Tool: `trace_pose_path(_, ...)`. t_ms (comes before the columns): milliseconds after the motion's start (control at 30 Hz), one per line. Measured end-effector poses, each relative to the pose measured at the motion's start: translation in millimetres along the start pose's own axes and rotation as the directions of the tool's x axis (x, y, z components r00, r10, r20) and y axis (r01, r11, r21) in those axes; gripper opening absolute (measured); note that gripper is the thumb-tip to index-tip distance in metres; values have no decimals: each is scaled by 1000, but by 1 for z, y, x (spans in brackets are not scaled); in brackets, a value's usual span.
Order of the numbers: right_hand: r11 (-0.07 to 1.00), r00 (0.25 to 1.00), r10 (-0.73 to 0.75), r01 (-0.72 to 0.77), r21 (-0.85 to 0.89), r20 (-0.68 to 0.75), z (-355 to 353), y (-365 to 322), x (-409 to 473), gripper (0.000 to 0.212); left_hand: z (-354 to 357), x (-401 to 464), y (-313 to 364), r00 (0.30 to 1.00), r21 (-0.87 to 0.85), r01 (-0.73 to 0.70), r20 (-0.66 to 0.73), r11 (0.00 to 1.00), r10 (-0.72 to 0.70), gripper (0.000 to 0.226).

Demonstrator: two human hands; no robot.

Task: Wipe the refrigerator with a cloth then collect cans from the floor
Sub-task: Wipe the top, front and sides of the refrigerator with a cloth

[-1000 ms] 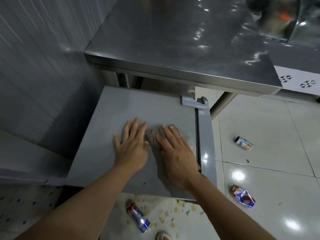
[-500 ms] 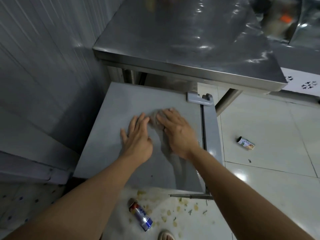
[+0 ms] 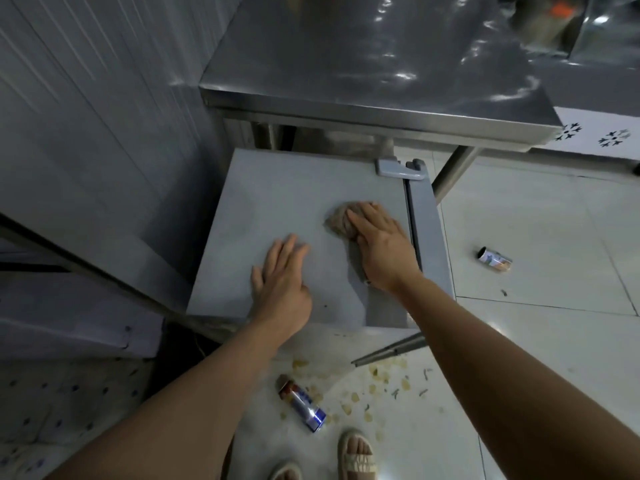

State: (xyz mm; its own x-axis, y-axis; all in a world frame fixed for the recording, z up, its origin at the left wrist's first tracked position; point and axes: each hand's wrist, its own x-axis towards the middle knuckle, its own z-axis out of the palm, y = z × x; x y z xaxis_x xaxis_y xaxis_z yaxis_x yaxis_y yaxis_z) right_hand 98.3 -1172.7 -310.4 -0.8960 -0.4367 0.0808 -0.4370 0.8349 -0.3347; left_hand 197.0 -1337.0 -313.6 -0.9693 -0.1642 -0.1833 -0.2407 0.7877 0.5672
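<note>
The small grey refrigerator (image 3: 277,202) stands below me, its flat top facing up. My right hand (image 3: 379,244) presses a crumpled brownish cloth (image 3: 337,221) flat against the top near the right edge, fingers straight. My left hand (image 3: 282,277) rests flat on the top, to the left of the cloth and apart from it. One can (image 3: 301,403) lies on the floor in front of the refrigerator by my feet. Another can (image 3: 494,260) lies on the white tiles to the right.
A steel table (image 3: 363,74) overhangs the back of the refrigerator, with a leg (image 3: 453,174) at its right. A ribbed grey wall (image 3: 86,116) closes the left side. Food scraps (image 3: 381,379) litter the floor near my sandalled feet (image 3: 356,457).
My right hand pushed the cloth away from me and to the right across the refrigerator top. My left hand stayed flat, now separated from the cloth. A third can at lower right is out of view.
</note>
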Motion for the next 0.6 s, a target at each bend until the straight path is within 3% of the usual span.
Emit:
trace_pose_path(233,990,989,-142,142,6,34,-8,-19,-111,60,-2,1,7,999,67,54,-8,996,-54,64)
trace_pose_path(300,996,995,-84,86,-25,48,-17,0,-99,70,0,-1,15,997,130,52,-57,990,-45,63)
trace_pose_path(433,990,992,123,-121,-78,17,-25,42,-42,60,26,-9,49,993,140,-111,-26,984,115,58)
trace_pose_path(600,977,981,193,-195,-85,-35,-28,54,-21,57,47,-7,58,997,213,-76,2,974,77,54)
